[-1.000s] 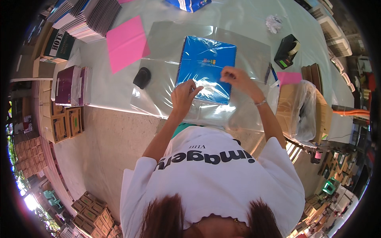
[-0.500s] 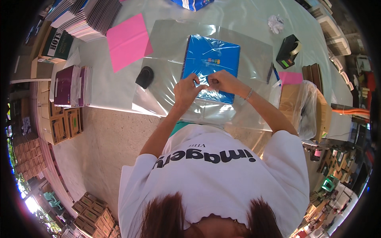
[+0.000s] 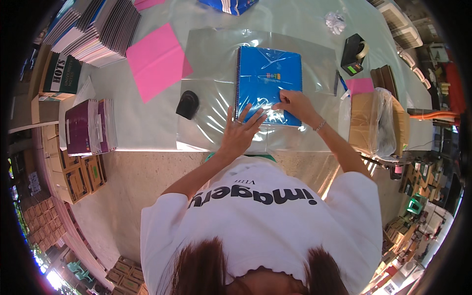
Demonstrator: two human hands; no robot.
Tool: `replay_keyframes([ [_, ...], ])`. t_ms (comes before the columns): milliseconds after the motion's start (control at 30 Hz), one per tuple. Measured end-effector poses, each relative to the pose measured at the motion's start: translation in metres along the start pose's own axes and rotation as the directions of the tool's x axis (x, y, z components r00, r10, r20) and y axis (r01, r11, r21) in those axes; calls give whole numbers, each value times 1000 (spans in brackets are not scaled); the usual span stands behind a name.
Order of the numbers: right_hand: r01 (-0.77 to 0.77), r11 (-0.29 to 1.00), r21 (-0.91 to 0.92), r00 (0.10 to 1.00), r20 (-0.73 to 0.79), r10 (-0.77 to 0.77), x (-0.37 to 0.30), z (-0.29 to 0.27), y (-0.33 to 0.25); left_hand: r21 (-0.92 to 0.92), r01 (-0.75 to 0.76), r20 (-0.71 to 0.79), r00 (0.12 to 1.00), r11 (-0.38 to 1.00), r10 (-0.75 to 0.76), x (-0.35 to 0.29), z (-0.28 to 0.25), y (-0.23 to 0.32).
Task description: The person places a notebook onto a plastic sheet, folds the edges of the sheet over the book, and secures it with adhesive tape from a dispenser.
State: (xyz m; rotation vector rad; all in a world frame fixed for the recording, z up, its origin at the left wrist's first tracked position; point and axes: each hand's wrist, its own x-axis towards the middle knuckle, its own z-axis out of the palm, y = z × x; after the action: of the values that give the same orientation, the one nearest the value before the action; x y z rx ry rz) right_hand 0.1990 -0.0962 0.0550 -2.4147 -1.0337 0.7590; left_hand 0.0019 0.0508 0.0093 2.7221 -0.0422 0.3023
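Observation:
A blue spiral notebook point(image 3: 260, 66) lies on a large clear plastic sheet point(image 3: 211, 54), with shiny film over its cover. My left hand point(image 3: 239, 133) is open, fingers spread flat across the notebook's lower left corner and the film beside it. On the lower right of the cover rests my right hand point(image 3: 298, 106), its fingers curled and pressed together; whatever may be between them is hidden. Left of the notebook sits a small black rounded object point(image 3: 187, 104). A black tape dispenser point(image 3: 352, 58) with a roll of tape stands to the right.
Pink sheets point(image 3: 158, 61) lie at the left, near stacked spiral notebooks point(image 3: 105, 37) and purple notebooks point(image 3: 83, 128). A pen point(image 3: 341, 79), a pink piece point(image 3: 361, 85) and a cardboard box with plastic point(image 3: 363, 123) are at the right. Crumpled plastic point(image 3: 335, 23) lies farther back.
My hands, close together over the lower part of the notebook before, have moved apart. The left has opened and flattened at the lower left; the right has shifted rightward.

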Motion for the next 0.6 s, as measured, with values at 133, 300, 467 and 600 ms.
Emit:
replay_keyframes([
  [133, 64, 995, 83, 988, -144, -52, -13, 7, 5, 18, 130, 13, 991, 991, -130, -1, -5, 5],
  [300, 45, 969, 245, 947, -320, 37, 22, -6, 24, -20, 377, -209, 904, 926, -373, 8, -15, 9],
  [467, 359, 932, -47, 796, -507, -332, 119, -57, 49, -666, 462, -61, 749, 586, -659, -19, -30, 40],
  [600, 190, 956, 225, 964, 141, -225, 174, -76, 50, -706, 223, 650, 581, -672, -490, -41, 12, 58],
])
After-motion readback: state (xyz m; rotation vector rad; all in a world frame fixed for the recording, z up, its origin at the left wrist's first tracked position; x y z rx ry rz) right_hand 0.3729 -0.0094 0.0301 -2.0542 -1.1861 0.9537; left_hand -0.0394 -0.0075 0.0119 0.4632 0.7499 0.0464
